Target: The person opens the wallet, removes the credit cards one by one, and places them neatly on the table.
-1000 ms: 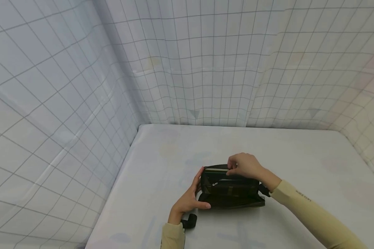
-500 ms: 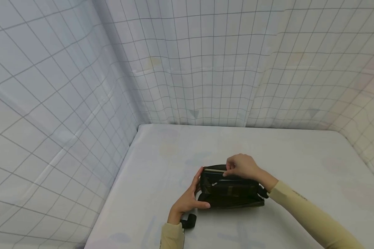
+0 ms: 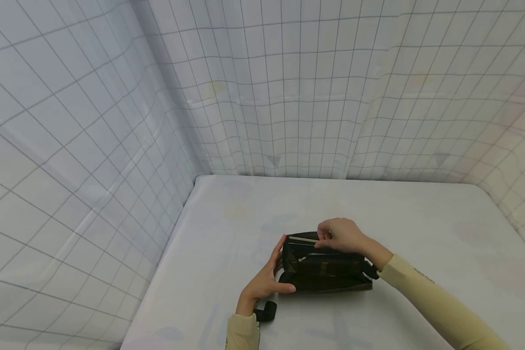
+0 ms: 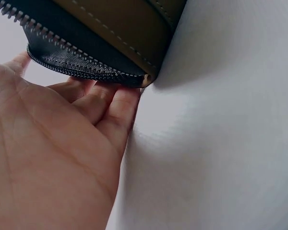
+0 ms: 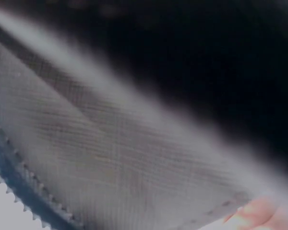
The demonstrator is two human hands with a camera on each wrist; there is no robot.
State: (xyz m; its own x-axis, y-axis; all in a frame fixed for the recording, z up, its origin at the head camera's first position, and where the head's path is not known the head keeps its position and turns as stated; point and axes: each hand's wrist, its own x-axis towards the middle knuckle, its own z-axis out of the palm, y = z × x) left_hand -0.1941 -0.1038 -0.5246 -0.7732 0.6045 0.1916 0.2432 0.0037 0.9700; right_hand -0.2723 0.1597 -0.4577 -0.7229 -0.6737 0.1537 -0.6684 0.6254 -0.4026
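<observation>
A dark zip-around wallet (image 3: 328,269) lies unzipped on the white surface, its compartments spread apart. At its left end, my left hand (image 3: 262,283) holds it, thumb along the front edge and fingers behind. In the left wrist view, the fingers (image 4: 120,108) touch the wallet's zippered corner (image 4: 101,67). Over the back compartment, my right hand (image 3: 342,235) has curled fingers and pinches at a thin pale-edged piece (image 3: 302,238); its kind is hidden. The right wrist view shows the wallet's lining (image 5: 110,153) close up and blurred, with fingertips (image 5: 261,213) at the lower right.
A small silver zip pull (image 3: 302,259) hangs on the inner pocket. Black wrist gear (image 3: 267,311) sits at my left wrist. White gridded cloth walls (image 3: 288,97) rise behind and to both sides of the white-covered table (image 3: 232,218).
My right hand has shifted slightly down and left over the wallet. The pale edge inside now slants down toward the right fingers. My left hand stays in place.
</observation>
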